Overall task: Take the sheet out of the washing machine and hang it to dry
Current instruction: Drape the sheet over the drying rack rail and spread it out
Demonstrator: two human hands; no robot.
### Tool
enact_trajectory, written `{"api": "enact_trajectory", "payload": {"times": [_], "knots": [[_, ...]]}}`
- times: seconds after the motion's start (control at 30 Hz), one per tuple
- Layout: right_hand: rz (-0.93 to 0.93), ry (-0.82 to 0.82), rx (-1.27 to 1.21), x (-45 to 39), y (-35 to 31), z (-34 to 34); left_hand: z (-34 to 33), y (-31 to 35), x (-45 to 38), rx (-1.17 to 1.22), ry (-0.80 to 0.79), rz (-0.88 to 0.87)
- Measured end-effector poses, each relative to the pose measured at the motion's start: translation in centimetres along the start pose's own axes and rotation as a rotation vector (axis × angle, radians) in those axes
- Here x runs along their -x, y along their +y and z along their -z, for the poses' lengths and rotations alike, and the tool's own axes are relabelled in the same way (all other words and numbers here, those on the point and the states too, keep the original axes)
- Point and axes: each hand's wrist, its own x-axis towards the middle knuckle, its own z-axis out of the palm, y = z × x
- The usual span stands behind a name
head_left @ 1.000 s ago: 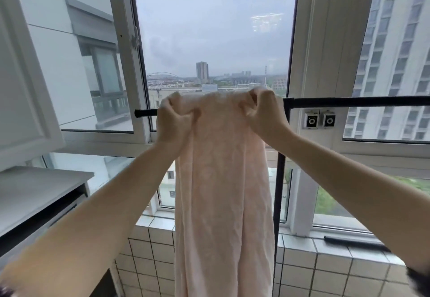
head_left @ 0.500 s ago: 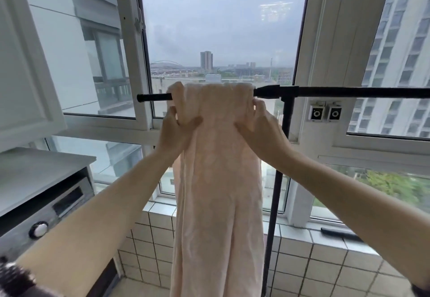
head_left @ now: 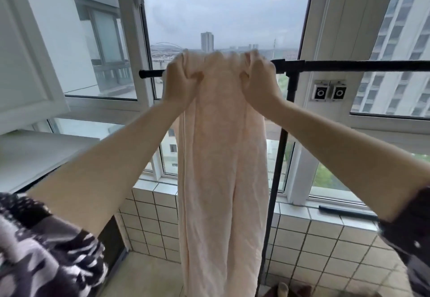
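Sheet [head_left: 223, 168] draped over black rail [head_left: 349, 66], hanging bunched in long soft folds toward floor. Left hand [head_left: 180, 82] and right hand [head_left: 259, 82] both curled into cloth at rail — likely damp, limp, heavyish; best gripped at top edges, spread sideways.

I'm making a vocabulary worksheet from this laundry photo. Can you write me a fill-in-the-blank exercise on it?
1. The pink sheet hangs over a black ____.
2. Both hands, the left hand and the right hand, grip the sheet near its ____ end.
3. The wall below the window is covered in ____.

Missing words: rail; top; tiles
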Motion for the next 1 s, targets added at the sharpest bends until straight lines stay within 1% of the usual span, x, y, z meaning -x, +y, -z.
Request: {"api": "enact_trajectory", "payload": {"times": [0.07,0.2,0.33,0.5,0.67,0.73,0.9,1.0], "knots": [[-0.011,0.014,0.033,-0.6,0.1,-0.1,-0.1,0.4,-0.6,-0.015,-0.012,-0.005],[-0.022,0.022,0.021,1.7,0.9,-1.1,-0.7,-1.6,1.3,0.005,-0.047,0.078],[0.02,0.02,0.009,3.6,1.3,-1.3,-0.8,-2.9,3.4,-0.019,-0.078,0.102],[0.035,-0.037,0.076,4.7,1.3,-1.1,-0.6,-3.1,4.3,-0.131,-0.157,0.077],[0.059,-0.098,0.075,5.4,0.8,-0.6,-0.2,-3.0,5.0,-0.222,-0.191,0.082],[0.07,-0.119,0.082,5.4,0.6,-0.2,0.2,-2.9,4.8,-0.198,-0.22,0.112],[0.063,-0.146,0.054,5.8,0.8,0.5,0.3,-2.6,5.3,-0.039,-0.277,0.213],[0.062,-0.18,0.028,6.0,1.2,0.5,0.6,-2.0,5.9,-0.003,-0.295,0.267]]}}
